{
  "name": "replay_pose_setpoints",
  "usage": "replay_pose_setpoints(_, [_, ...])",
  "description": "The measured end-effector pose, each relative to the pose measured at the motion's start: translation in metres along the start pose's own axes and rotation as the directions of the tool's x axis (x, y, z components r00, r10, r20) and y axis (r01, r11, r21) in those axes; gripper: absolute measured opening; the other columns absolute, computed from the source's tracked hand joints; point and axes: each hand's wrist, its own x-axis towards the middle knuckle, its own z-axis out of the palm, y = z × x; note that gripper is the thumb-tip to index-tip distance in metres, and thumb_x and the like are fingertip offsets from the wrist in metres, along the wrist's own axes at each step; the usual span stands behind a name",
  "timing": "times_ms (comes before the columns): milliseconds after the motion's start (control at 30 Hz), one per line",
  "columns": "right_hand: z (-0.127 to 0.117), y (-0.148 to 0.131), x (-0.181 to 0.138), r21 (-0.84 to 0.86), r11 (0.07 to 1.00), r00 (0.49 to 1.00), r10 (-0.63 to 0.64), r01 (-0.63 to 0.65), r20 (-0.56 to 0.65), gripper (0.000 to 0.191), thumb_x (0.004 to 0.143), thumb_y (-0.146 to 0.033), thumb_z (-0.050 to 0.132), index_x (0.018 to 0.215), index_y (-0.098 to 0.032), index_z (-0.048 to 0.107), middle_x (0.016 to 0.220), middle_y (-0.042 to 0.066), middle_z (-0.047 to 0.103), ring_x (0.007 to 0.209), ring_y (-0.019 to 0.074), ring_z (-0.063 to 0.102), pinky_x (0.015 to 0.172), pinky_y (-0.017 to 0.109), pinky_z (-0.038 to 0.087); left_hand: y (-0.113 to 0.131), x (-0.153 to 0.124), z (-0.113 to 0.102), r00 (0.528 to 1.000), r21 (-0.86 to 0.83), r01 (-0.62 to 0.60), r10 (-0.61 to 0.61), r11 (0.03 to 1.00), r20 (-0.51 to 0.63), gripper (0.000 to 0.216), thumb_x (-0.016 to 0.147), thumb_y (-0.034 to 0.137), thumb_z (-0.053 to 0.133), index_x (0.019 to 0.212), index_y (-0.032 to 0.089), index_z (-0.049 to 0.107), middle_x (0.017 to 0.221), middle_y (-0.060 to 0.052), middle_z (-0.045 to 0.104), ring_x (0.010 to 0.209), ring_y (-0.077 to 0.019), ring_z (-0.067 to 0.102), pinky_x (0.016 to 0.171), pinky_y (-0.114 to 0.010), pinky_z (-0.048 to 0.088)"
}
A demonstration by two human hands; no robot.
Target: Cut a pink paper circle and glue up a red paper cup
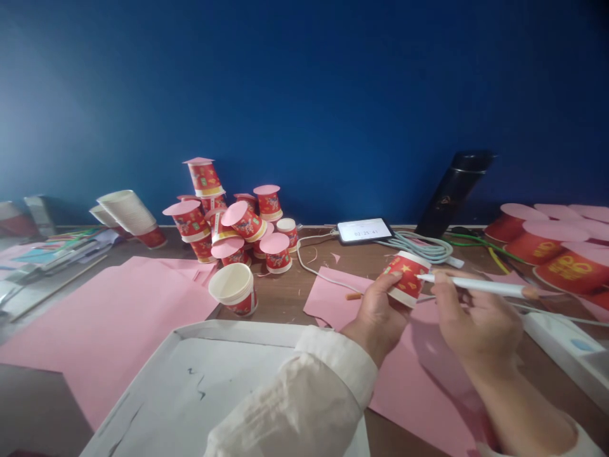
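My left hand (378,312) is closed round a small red paper cup (407,277), which lies on its side above a pink paper sheet (419,374). My right hand (476,317) pinches a white pencil (480,287) whose tip touches the cup's side. A white sleeve (304,400) covers my left forearm.
A pile of red cups with pink lids (233,219) stands at the back. One open cup (234,289) sits near a white tray (190,387). A phone (364,230), cables (419,246), a black flask (451,190), more capped cups (552,247) and a large pink sheet (109,317) lie around.
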Motion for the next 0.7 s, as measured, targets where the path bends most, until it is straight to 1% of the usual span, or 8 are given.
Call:
replay_pose_setpoints(133, [0.0001,0.0008,-0.0002,0.001,1.0,1.0,0.0,0.0,0.005,0.039,0.097,-0.051,0.053,0.096,-0.022,0.079,0.08,0.01,0.08,0.084,0.0296,0.076,0.082,0.04,0.055,-0.0003,0.0003,-0.0004,1.0,-0.001,-0.005,0.005,1.0,0.008,0.014,0.079,0.009,0.073,0.093,0.011,0.074,0.096,-0.013,0.078,0.084,-0.0201,0.075,0.078,-0.028,0.062])
replay_pose_setpoints(267, [-0.0009,-0.0007,0.0002,-0.003,1.0,1.0,0.017,-0.017,0.025,0.044,0.098,-0.054,0.052,0.098,-0.021,0.08,0.082,0.011,0.08,0.086,0.0303,0.076,0.082,0.041,0.055,-0.0013,0.0014,-0.0005,1.0,-0.012,-0.02,0.021,1.0,0.006,0.012,0.079,0.008,0.073,0.091,0.011,0.074,0.095,-0.012,0.078,0.085,-0.019,0.075,0.083,-0.027,0.061])
replay_pose_setpoints(400, [-0.0024,-0.0044,-0.0002,0.052,0.998,1.0,0.02,-0.02,-0.001,0.046,0.098,-0.055,0.052,0.098,-0.019,0.08,0.08,0.011,0.08,0.083,0.028,0.075,0.082,0.04,0.056,-0.0028,0.0026,-0.0015,0.998,-0.009,-0.041,0.042,0.999,0.047,0.011,0.08,0.008,0.072,0.089,0.012,0.073,0.097,-0.012,0.078,0.09,-0.02,0.075,0.09,-0.029,0.06])
replay_pose_setpoints(467, [-0.0032,-0.0058,-0.001,0.078,0.997,1.0,0.023,-0.023,0.0,0.045,0.099,-0.055,0.052,0.1,-0.019,0.079,0.083,0.011,0.08,0.083,0.0273,0.075,0.083,0.04,0.057,-0.0033,0.0028,-0.0023,0.997,0.002,-0.051,0.05,0.999,0.062,0.011,0.08,0.008,0.072,0.09,0.012,0.073,0.098,-0.012,0.078,0.091,-0.0203,0.075,0.092,-0.029,0.06])
replay_pose_setpoints(600, [-0.0032,-0.0065,-0.0024,0.082,0.996,0.999,0.03,-0.033,0.038,0.044,0.099,-0.056,0.052,0.105,-0.022,0.079,0.086,0.009,0.08,0.087,0.0277,0.075,0.085,0.042,0.056,-0.0031,0.0026,-0.0024,0.995,0.017,-0.057,0.055,0.998,0.081,0.012,0.082,0.007,0.071,0.092,0.011,0.075,0.098,-0.013,0.078,0.091,-0.0194,0.075,0.092,-0.028,0.059])
replay_pose_setpoints(700, [-0.0024,-0.0065,-0.0021,0.078,0.997,0.999,-0.005,0.001,0.052,0.044,0.099,-0.055,0.052,0.105,-0.022,0.079,0.085,0.009,0.08,0.088,0.0272,0.075,0.085,0.041,0.057,-0.0021,0.0017,-0.0011,0.997,0.011,-0.033,0.032,0.999,0.074,0.01,0.085,0.005,0.068,0.09,0.01,0.075,0.094,-0.012,0.078,0.088,-0.0174,0.074,0.092,-0.026,0.058])
